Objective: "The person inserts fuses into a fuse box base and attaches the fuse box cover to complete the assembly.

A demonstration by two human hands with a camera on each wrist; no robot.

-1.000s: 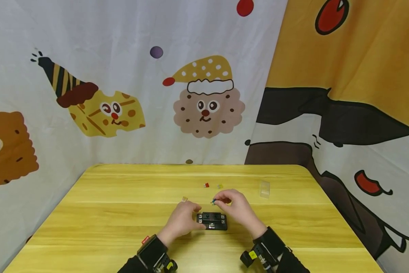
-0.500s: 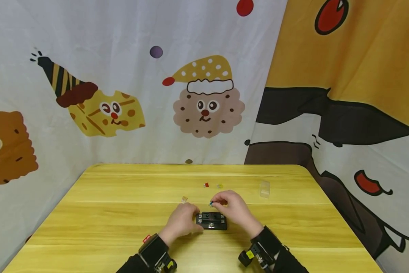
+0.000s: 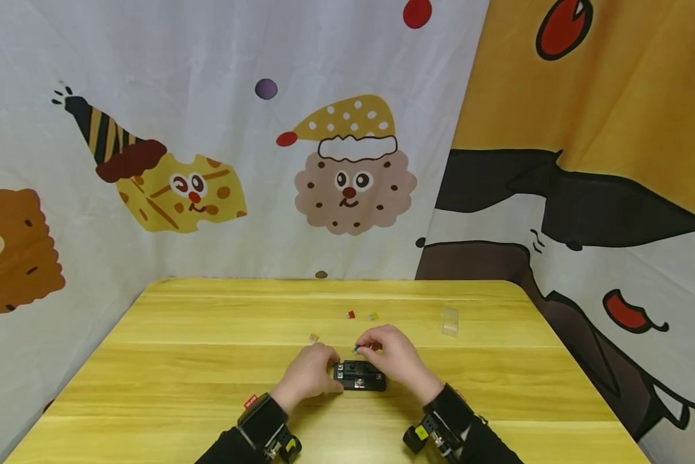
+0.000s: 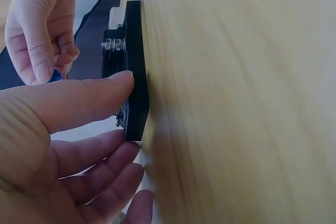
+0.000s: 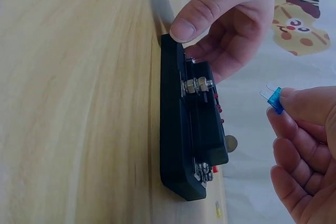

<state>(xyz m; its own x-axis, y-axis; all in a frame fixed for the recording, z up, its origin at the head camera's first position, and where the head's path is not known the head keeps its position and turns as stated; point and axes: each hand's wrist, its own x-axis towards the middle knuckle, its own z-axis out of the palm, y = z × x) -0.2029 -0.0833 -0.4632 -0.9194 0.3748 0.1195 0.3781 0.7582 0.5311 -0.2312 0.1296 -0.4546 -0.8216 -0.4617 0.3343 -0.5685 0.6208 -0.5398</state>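
A black fuse block with metal terminal studs lies flat on the table in front of me. My left hand grips its left end, thumb along the near side and fingers at the far edge. Between thumb and index finger, my right hand pinches a small blue blade fuse. Held above the block's far side, the fuse is apart from it, its two prongs showing in the right wrist view. In the left wrist view only a bit of the blue fuse shows behind the left thumb.
Farther back on the wooden table lie a red fuse and a yellow fuse. A pale tan fuse sits just beyond the left hand. At the right back is a clear plastic box.
My right hand has moved slightly left and toward me with the blue fuse, over the block's far side. The left hand keeps its grip and has barely shifted.
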